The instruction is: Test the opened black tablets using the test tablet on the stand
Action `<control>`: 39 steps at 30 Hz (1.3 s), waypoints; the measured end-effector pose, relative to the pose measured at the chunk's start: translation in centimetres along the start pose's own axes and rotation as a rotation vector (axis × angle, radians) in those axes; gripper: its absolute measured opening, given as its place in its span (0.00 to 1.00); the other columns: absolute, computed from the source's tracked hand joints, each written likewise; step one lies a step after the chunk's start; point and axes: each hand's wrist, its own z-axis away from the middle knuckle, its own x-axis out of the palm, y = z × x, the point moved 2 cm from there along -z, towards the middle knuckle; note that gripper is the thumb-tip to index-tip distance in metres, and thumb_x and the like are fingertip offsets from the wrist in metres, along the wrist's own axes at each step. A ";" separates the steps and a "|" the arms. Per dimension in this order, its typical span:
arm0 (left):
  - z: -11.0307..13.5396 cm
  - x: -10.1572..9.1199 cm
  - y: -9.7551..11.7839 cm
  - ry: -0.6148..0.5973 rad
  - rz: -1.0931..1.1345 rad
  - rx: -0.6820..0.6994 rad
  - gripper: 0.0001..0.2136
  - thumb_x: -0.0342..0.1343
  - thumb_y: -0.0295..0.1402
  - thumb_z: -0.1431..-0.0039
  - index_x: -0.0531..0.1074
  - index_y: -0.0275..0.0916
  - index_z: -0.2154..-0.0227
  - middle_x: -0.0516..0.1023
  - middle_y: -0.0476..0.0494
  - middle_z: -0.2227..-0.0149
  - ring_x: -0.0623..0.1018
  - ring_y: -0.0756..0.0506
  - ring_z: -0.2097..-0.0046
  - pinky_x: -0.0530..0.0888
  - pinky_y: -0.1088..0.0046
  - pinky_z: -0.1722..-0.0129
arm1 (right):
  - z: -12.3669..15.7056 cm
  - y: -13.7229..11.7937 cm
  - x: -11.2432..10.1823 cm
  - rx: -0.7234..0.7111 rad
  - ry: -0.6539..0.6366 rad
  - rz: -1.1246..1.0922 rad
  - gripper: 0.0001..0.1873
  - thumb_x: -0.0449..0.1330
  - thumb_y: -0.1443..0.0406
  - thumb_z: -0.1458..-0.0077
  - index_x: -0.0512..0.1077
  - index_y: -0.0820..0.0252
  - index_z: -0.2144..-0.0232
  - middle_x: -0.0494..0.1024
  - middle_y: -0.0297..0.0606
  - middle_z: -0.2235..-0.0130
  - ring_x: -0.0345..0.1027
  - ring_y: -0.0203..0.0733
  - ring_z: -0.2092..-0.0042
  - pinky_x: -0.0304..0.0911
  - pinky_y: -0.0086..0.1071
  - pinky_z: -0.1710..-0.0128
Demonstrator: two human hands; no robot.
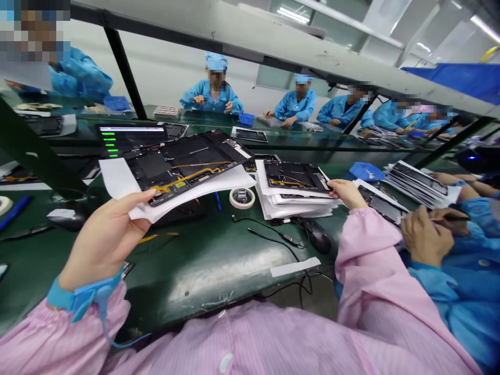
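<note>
Holding a light, fragile-looking tablet panel point(183, 166) on white paper point(117, 178) by its edge, the left grip point(103, 242) pinches it firmly, while the right grip point(346, 194) touches the stacked panels point(292, 176) at right, its hold unclear.

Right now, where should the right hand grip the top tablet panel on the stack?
Pinch the top tablet panel at its right corner, coming from the right, where the right hand already sits. That edge lies free, with white paper beneath, and avoids the exposed flex cables.
</note>
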 end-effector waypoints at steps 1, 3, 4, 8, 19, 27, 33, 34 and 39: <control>0.1 -0.1 0.0 -0.012 0.003 0.002 0.05 0.57 0.21 0.49 0.75 0.36 0.75 0.80 0.51 0.69 0.77 0.52 0.68 0.76 0.84 0.73 | 0.0 -0.2 -0.3 -0.003 0.026 0.082 0.02 0.64 0.69 0.55 0.74 0.63 0.77 0.67 0.32 0.84 0.59 0.35 0.79 0.57 0.29 0.76; 0.3 -0.2 0.1 -0.055 0.013 0.006 0.05 0.58 0.21 0.50 0.74 0.36 0.77 0.78 0.53 0.74 0.74 0.54 0.73 0.71 0.87 0.79 | -0.1 -0.7 -0.7 -0.014 0.087 0.219 0.04 0.65 0.69 0.58 0.73 0.63 0.80 0.68 0.33 0.83 0.62 0.38 0.75 0.59 0.30 0.71; 0.4 -0.3 0.0 -0.050 0.008 0.002 0.05 0.59 0.22 0.51 0.74 0.37 0.78 0.76 0.54 0.76 0.72 0.55 0.75 0.69 0.87 0.81 | -0.3 -0.9 -0.9 -0.016 0.110 0.277 0.05 0.66 0.69 0.59 0.72 0.62 0.82 0.68 0.34 0.83 0.63 0.39 0.73 0.59 0.31 0.69; 0.4 -0.4 -0.4 -0.053 -0.009 -0.014 0.05 0.59 0.21 0.53 0.72 0.36 0.79 0.76 0.54 0.76 0.74 0.53 0.72 0.72 0.85 0.78 | -1.2 -1.6 -0.8 0.011 0.118 0.438 0.11 0.68 0.69 0.64 0.68 0.61 0.87 0.66 0.36 0.84 0.67 0.45 0.69 0.60 0.34 0.67; 0.0 -0.7 -1.2 -0.106 -0.055 -0.002 0.05 0.59 0.21 0.53 0.73 0.37 0.78 0.80 0.51 0.68 0.76 0.52 0.69 0.76 0.83 0.76 | -0.6 -2.3 0.1 -0.058 0.105 0.397 0.15 0.60 0.72 0.57 0.61 0.58 0.88 0.58 0.31 0.86 0.60 0.39 0.73 0.56 0.30 0.69; -0.8 -1.5 -1.7 -0.122 -0.042 0.000 0.06 0.63 0.24 0.57 0.74 0.37 0.74 0.79 0.52 0.69 0.76 0.50 0.68 0.75 0.82 0.74 | 0.0 -1.4 0.9 -0.019 0.061 0.027 0.09 0.66 0.67 0.58 0.67 0.62 0.79 0.67 0.31 0.79 0.61 0.34 0.74 0.60 0.27 0.75; 1.5 -0.2 -0.1 -0.074 -0.051 -0.004 0.04 0.60 0.22 0.55 0.73 0.38 0.78 0.74 0.54 0.77 0.73 0.52 0.73 0.71 0.84 0.77 | 0.4 -1.0 -0.6 0.034 0.065 -0.098 0.09 0.65 0.68 0.56 0.68 0.61 0.73 0.71 0.34 0.74 0.66 0.35 0.72 0.64 0.27 0.74; 2.0 0.1 0.3 -0.061 -0.064 -0.005 0.05 0.59 0.22 0.55 0.73 0.38 0.79 0.73 0.54 0.79 0.74 0.52 0.72 0.71 0.84 0.77 | 0.4 -1.1 -0.9 0.039 0.075 -0.087 0.09 0.66 0.68 0.56 0.68 0.62 0.73 0.72 0.35 0.73 0.67 0.37 0.71 0.65 0.28 0.74; 1.9 0.1 0.7 -0.042 -0.016 0.010 0.06 0.59 0.21 0.56 0.73 0.39 0.80 0.75 0.55 0.78 0.74 0.52 0.71 0.72 0.85 0.77 | 3.1 -4.2 -1.7 -0.084 0.253 0.028 0.16 0.67 0.69 0.55 0.70 0.64 0.61 0.73 0.49 0.55 0.66 0.51 0.51 0.67 0.39 0.58</control>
